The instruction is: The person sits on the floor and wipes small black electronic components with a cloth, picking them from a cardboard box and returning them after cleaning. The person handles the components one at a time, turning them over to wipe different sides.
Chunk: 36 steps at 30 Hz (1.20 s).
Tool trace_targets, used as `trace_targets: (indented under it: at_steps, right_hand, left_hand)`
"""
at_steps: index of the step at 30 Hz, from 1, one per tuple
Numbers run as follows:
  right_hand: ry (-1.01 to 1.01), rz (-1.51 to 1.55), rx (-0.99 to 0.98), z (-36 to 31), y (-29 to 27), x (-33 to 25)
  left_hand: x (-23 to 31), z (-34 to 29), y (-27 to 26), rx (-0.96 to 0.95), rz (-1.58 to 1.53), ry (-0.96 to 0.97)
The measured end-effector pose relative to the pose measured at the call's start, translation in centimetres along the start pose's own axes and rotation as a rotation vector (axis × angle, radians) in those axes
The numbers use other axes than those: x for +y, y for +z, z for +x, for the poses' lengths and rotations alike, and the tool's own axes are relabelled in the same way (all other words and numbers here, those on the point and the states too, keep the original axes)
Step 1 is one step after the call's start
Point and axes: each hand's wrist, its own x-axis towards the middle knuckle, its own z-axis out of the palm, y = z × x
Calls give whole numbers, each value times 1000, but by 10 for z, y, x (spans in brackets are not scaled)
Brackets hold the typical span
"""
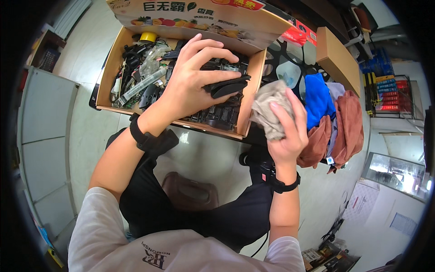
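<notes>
My left hand (183, 86) is over an open cardboard box (256, 75), its fingers bent. A thin, curved black piece (226, 87) is pinched between the thumb and fingers; its exact kind I cannot make out. Just outside the box's right wall, my right hand (290, 131) grips a crumpled grey-beige cloth (270, 111). Below the left hand lie several black plastic parts (217, 115). In the box's left half are a clear plastic bag (152, 63), black cables (132, 56) and a yellow round item (148, 36).
The box's printed flap (195, 20) stands up at the back. To the right, blue fabric (319, 102) and brown fabric (349, 127) are heaped together. Behind them is a plain brown carton (337, 59). A brown stool (190, 192) shows between my legs.
</notes>
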Motion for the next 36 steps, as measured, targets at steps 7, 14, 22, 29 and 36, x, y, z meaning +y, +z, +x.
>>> trace_targets:
  at_steps: [7,14,22,29,36]
  right_hand:
    - [-294,96,-211,3,20,-25]
    - [-218,111,-104,3,24,-25]
    - [-80,-25,-18,8,14,-5]
    - [-280,88,-70,1,25,-26]
    - [-285,112,-14,16,12,-13]
  left_hand:
    - [17,-8,13,-72,65,106]
    - [16,-5,12,-5,-16,24]
    - [14,0,0,-6,0,165]
    - [18,-8,8,-37,57,199]
    - [13,-8,6,-66,45,144]
